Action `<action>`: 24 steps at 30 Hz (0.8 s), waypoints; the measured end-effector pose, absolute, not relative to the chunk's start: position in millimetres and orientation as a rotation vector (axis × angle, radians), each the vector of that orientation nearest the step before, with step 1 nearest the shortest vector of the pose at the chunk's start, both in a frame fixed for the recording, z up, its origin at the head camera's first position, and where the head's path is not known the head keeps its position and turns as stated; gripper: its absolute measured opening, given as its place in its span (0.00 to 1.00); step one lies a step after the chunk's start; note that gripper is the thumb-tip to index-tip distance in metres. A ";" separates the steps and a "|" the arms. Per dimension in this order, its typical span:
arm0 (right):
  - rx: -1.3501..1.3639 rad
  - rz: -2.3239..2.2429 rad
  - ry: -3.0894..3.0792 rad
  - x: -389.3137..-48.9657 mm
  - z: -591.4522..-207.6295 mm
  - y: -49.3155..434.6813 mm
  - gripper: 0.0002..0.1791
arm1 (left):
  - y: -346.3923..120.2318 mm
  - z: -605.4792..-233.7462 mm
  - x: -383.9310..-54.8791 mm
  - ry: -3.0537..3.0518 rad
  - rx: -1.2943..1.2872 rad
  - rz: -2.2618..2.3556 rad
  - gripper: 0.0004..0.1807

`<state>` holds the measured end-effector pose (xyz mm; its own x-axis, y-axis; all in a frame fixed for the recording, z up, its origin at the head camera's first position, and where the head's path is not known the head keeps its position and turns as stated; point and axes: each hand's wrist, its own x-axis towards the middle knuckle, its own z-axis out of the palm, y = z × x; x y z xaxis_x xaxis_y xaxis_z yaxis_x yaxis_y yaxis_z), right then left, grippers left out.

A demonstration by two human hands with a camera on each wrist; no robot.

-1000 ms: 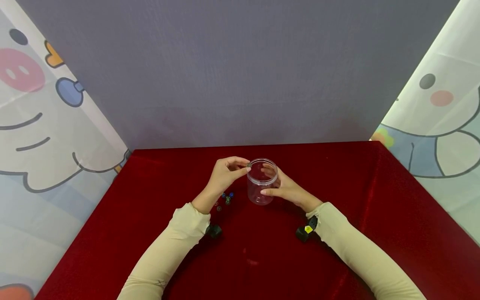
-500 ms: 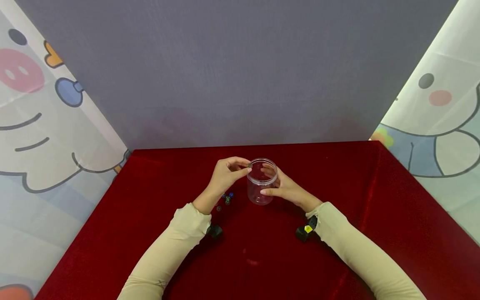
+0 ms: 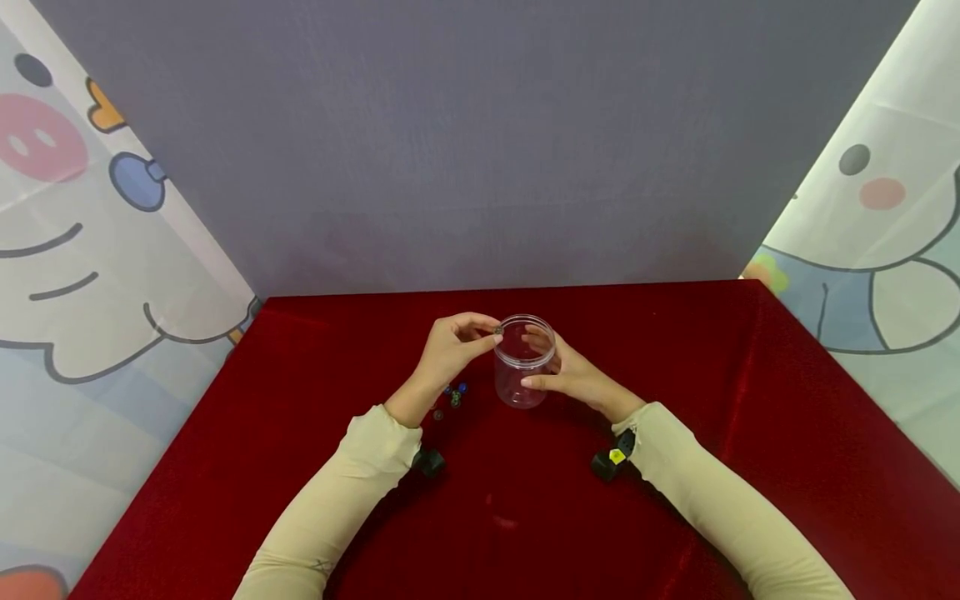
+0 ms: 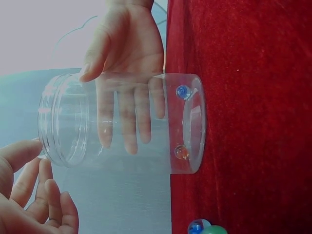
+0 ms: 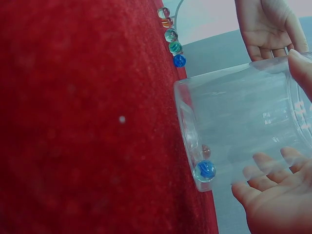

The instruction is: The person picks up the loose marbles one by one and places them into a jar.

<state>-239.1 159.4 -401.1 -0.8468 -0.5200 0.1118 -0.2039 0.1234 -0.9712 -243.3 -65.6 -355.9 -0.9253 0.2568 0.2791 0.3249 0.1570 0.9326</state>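
- Here, a clear jar (image 3: pixel 512 385) stands upright near the middle of a red worktop (image 3: pixel 540 508); 12 o'clock is the side away from the person.
- The right hand (image 3: pixel 577 379) comes in from 4 o'clock, its thumb and fingers wrapped around the jar's wall, thumb near 5 o'clock.
- The left hand (image 3: pixel 446 350) is at the rim, near 10 o'clock, thumb and finger pinching a small marble (image 3: pixel 498 330) whose colour is hard to tell.
- On the jar's bottom lie a blue marble (image 5: pixel 205 169) and an orange marble (image 4: pixel 182 152), apart.
- Five loose marbles (image 5: pixel 171 35) lie at about 8 o'clock from the jar.
- The jar looks like thin plastic: probably light, stiff and slick, easily tipped by a knock. Its side wall, below the threaded neck, seems the best hold, leaving the mouth free.
- The marbles look like glass: hard, slippery, probably quick to roll, and best pinched across their widest part with the fingertips.
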 end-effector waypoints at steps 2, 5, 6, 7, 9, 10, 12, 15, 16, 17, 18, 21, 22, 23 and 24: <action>-0.711 -1.792 2.144 -238.9 -400.4 159.2 0.50 | -65.5 -356.0 -243.7 -2.347 -0.589 -1.920 0.10; -0.702 -1.798 2.138 -238.7 -399.5 159.2 0.50 | -65.5 -356.3 -244.2 -2.351 -0.592 -1.921 0.10; -0.701 -1.797 2.138 -238.7 -399.3 159.2 0.50 | -65.5 -356.5 -244.3 -2.351 -0.593 -1.923 0.10; -0.705 -1.797 2.137 -239.0 -399.7 159.4 0.50 | -65.4 -356.8 -244.6 -2.350 -0.594 -1.925 0.10; -0.704 -1.797 2.137 -239.7 -400.5 159.7 0.50 | -65.6 -357.1 -244.7 -2.351 -0.593 -1.928 0.10; -0.703 -1.797 2.136 -239.8 -400.8 159.7 0.49 | -65.6 -357.2 -244.6 -2.352 -0.590 -1.928 0.10; -0.702 -1.796 2.133 -240.1 -401.6 159.5 0.49 | -65.8 -357.4 -244.5 -2.356 -0.582 -1.930 0.11; -0.698 -1.795 2.131 -240.2 -402.2 159.2 0.49 | -66.2 -357.7 -244.7 -2.367 -0.572 -1.931 0.12; -0.697 -1.794 2.130 -240.1 -402.2 159.0 0.48 | -66.3 -357.9 -244.8 -2.372 -0.569 -1.930 0.12; -0.696 -1.794 2.131 -240.1 -402.2 158.9 0.48 | -66.5 -358.0 -245.0 -2.376 -0.568 -1.931 0.13; -0.696 -1.794 2.131 -239.9 -402.1 158.8 0.48 | -66.6 -358.1 -245.2 -2.376 -0.571 -1.935 0.13; -0.693 -1.793 2.134 -239.3 -401.3 158.5 0.49 | -66.5 -357.3 -245.0 -2.371 -0.583 -1.953 0.13; -0.694 -1.792 2.134 -239.2 -401.2 158.4 0.49 | -66.4 -356.1 -244.2 -2.372 -0.583 -1.958 0.13; -0.694 -1.792 2.133 -239.1 -401.2 158.5 0.49 | -66.1 -352.3 -241.0 -2.371 -0.586 -1.960 0.13; -0.695 -1.791 2.134 -239.2 -401.2 158.6 0.49 | -65.7 -348.7 -238.0 -2.368 -0.590 -1.961 0.13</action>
